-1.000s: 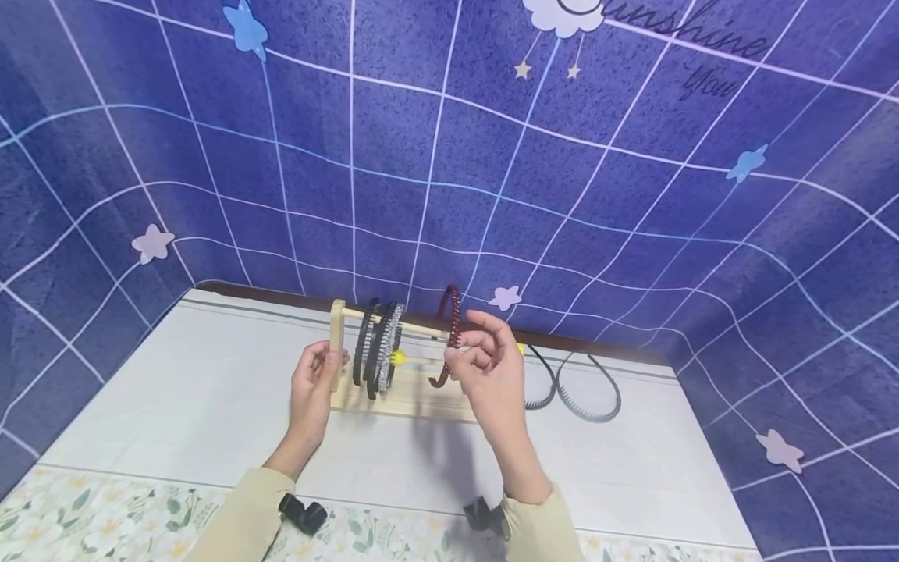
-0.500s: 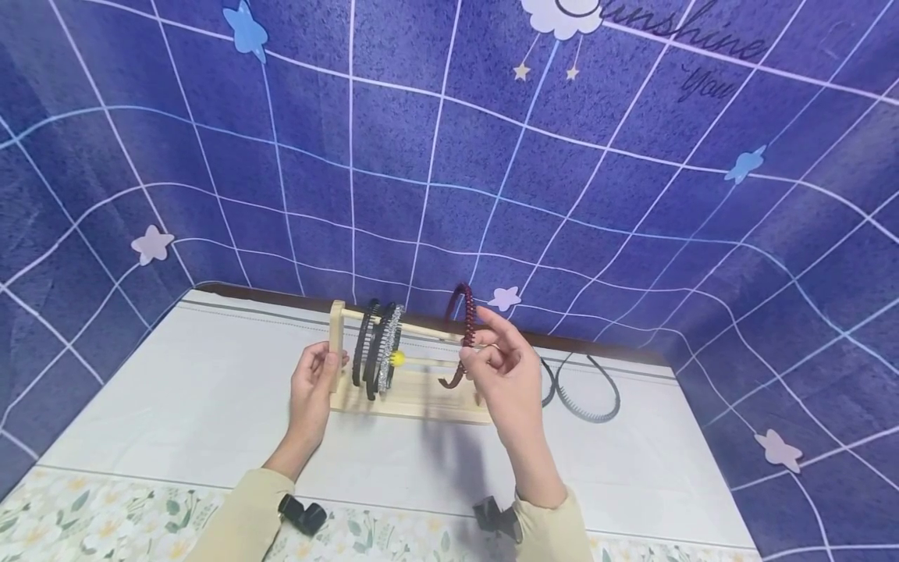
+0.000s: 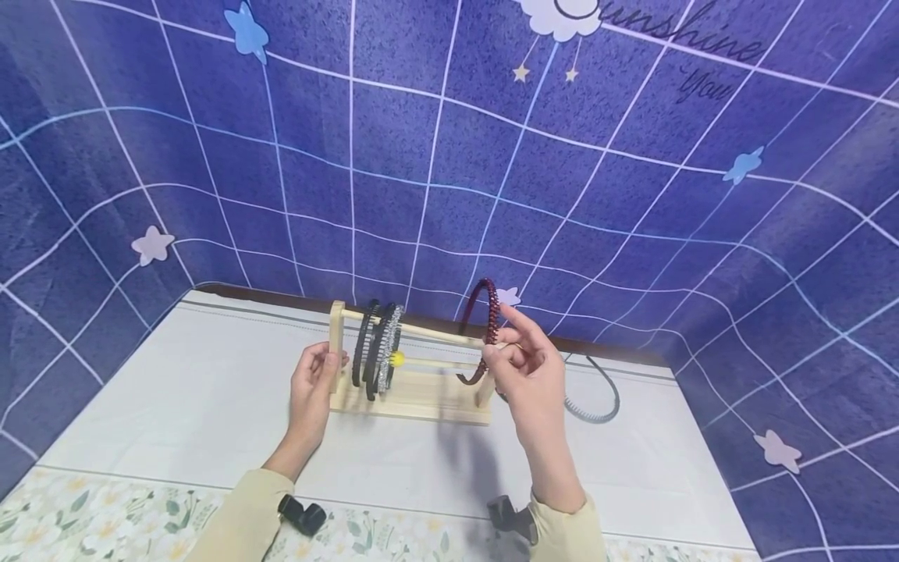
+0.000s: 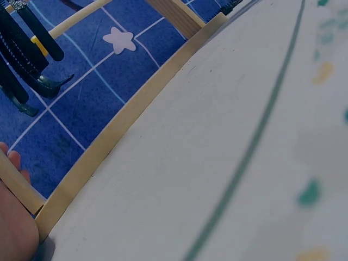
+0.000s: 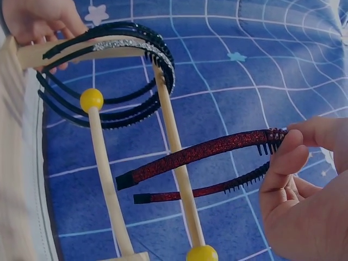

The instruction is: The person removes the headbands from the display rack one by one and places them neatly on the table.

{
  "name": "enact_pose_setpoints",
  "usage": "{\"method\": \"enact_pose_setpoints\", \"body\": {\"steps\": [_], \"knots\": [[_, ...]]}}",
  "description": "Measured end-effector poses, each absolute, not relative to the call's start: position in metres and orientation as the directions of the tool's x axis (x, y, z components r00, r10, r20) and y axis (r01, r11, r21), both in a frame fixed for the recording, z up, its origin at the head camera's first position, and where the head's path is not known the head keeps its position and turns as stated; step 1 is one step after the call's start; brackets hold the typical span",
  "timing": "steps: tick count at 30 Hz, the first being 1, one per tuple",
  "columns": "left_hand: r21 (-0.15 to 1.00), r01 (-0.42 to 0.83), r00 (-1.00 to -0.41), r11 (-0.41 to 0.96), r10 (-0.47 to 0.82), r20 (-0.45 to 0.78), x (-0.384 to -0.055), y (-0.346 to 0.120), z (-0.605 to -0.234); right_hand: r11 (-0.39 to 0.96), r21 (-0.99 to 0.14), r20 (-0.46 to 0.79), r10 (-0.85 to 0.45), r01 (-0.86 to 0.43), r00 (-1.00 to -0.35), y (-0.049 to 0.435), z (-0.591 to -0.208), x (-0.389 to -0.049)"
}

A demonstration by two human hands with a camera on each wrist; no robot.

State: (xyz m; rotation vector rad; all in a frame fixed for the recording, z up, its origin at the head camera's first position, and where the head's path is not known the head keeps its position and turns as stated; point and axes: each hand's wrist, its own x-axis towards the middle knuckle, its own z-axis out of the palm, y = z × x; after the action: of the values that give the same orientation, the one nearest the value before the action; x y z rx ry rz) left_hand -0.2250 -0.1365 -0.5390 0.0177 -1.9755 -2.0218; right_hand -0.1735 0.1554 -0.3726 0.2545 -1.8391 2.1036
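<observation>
Your right hand (image 3: 532, 382) pinches the red headband (image 5: 209, 148) astride the upper rod (image 5: 190, 212); your left hand (image 3: 309, 386) holds the wooden stand (image 3: 337, 326); you seem to be sliding it; the next move likely calls for staying clear of the yellow knob (image 5: 202, 254).

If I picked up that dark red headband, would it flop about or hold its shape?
The red headband would probably hold its shape, since its free ends spread in a smooth curve while the right hand pinches it. It's likely light, being a slim band. Its inner teeth might snag rather than slide.
</observation>
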Motion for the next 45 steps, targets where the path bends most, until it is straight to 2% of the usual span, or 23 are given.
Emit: {"method": "enact_pose_setpoints", "body": {"steps": [8, 33, 45], "knots": [[0.976, 0.216, -0.951, 0.006, -0.225, 0.212, -0.226, -0.134, -0.541, -0.097, -0.916, 0.371, 0.158, -0.389, -0.915, 0.168, -0.371, -0.173], [0.969, 0.248, -0.940, -0.007, -0.243, 0.239, -0.225, -0.137, -0.542, -0.125, -0.926, 0.315, 0.261, -0.355, -0.913, 0.196, -0.357, -0.170], [0.967, 0.255, -0.938, -0.012, -0.244, 0.245, -0.226, -0.135, -0.540, -0.029, -0.958, 0.266, 0.277, -0.285, -0.923, 0.218, -0.355, -0.172]]}}
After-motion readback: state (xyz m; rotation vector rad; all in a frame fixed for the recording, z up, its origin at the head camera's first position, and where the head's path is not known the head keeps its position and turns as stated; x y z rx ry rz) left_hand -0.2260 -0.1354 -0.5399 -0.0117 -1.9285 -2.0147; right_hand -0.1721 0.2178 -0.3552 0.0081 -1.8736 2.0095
